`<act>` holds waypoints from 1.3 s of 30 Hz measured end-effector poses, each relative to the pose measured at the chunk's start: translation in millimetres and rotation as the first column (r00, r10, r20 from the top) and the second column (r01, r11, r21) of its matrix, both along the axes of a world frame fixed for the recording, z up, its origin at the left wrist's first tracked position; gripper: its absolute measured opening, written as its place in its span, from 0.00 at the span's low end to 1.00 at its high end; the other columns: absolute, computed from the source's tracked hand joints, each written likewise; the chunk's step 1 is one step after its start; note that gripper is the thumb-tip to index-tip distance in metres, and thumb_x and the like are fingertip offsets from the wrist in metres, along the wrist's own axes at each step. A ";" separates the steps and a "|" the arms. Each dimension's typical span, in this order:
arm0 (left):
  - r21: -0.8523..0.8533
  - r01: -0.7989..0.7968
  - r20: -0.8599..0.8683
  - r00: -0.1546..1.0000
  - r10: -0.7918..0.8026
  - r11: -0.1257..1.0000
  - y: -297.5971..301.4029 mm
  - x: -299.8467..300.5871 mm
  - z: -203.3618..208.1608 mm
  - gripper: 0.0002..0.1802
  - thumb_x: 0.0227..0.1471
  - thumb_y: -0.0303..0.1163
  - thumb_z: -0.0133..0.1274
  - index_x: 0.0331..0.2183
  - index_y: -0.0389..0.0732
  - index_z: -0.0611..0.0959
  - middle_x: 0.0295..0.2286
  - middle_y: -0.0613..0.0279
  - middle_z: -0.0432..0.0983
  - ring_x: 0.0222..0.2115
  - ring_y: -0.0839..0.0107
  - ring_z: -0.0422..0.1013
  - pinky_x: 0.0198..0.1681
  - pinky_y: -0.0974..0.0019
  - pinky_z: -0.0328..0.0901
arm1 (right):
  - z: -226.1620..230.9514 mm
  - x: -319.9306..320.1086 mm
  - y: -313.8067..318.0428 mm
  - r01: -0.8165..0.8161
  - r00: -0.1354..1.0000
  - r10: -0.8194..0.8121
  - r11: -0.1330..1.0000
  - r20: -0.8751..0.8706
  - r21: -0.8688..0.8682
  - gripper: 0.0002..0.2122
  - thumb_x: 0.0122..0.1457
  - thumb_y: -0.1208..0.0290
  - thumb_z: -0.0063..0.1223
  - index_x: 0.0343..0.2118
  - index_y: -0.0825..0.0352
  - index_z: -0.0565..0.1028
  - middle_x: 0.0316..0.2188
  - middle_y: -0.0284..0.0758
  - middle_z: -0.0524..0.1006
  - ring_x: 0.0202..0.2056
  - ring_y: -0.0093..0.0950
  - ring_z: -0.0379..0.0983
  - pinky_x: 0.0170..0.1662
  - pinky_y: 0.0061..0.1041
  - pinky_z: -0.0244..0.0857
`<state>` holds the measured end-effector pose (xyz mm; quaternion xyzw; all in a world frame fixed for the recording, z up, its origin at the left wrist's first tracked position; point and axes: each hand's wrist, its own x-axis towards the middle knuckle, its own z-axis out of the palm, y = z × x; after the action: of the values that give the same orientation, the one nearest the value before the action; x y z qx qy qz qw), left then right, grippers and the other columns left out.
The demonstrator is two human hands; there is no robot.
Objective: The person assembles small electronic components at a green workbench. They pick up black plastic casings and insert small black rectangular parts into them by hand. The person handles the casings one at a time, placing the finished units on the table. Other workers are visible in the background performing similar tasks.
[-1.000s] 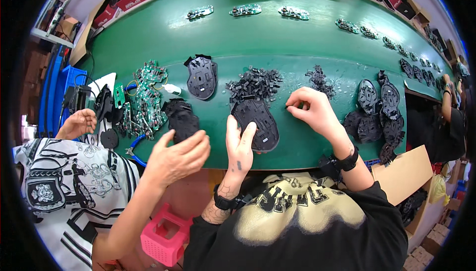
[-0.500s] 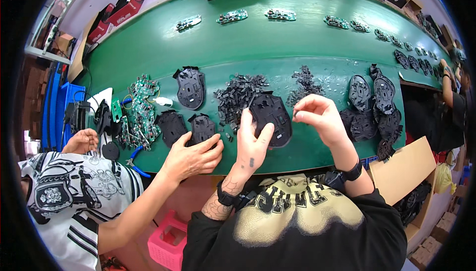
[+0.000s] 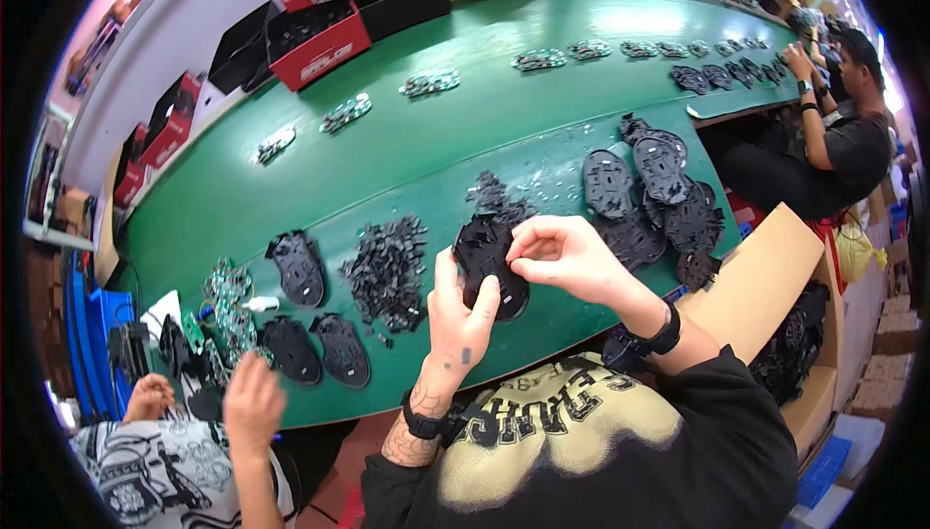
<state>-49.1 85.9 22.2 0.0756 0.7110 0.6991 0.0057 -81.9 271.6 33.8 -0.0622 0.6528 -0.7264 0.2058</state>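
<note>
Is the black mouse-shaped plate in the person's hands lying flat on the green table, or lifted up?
Lifted and tilted: the left hand props the black plate from below, right hand pinching its top edge.

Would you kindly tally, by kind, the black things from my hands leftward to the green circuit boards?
Black oval plastic shell held by left hand and right hand: 1
Black oval plastic shells lying flat: 3
Heap of small black plastic parts: 1
Total: 5

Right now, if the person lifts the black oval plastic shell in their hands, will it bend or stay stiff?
The black shell probably stays stiff: it keeps its curved oval shape, pinched between the left hand and right hand. It looks thin and hollow, so likely light. Resting on its rounded side, it may rock.
</note>
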 end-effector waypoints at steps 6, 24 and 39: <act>0.096 0.049 0.010 0.999 -0.051 0.994 24.0 -15.1 7.1 0.23 0.53 0.27 0.50 0.50 0.31 0.65 0.35 0.54 0.76 0.35 0.71 0.74 0.38 0.67 0.70 | -0.3 1.9 13.0 0.208 0.971 -0.180 0.960 0.156 -0.188 0.09 0.52 0.78 0.58 0.37 0.67 0.73 0.35 0.29 0.75 0.37 0.17 0.72 0.41 0.20 0.68; -0.060 0.187 0.319 0.934 -0.158 0.981 8.4 -12.7 -1.7 0.16 0.58 0.29 0.44 0.48 0.35 0.74 0.25 0.62 0.77 0.21 0.80 0.70 0.21 0.79 0.60 | -3.6 -257.6 338.3 0.299 0.912 0.035 0.623 -0.408 0.723 0.12 0.50 0.74 0.58 0.38 0.69 0.78 0.32 0.33 0.79 0.35 0.21 0.73 0.44 0.22 0.66; -0.683 0.265 -0.011 0.928 -0.372 0.680 112.4 -100.7 -7.7 0.26 0.54 0.49 0.50 0.39 0.32 0.74 0.26 0.49 0.77 0.25 0.54 0.74 0.32 0.58 0.69 | -54.4 -273.0 355.0 0.466 0.823 0.169 0.342 -0.542 0.816 0.07 0.48 0.69 0.61 0.27 0.67 0.79 0.27 0.39 0.78 0.34 0.33 0.74 0.41 0.29 0.67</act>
<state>-149.8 198.3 14.5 0.2428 0.8884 0.3763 0.1013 -354.9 626.6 -20.6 -0.0727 0.9768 -0.1924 -0.0601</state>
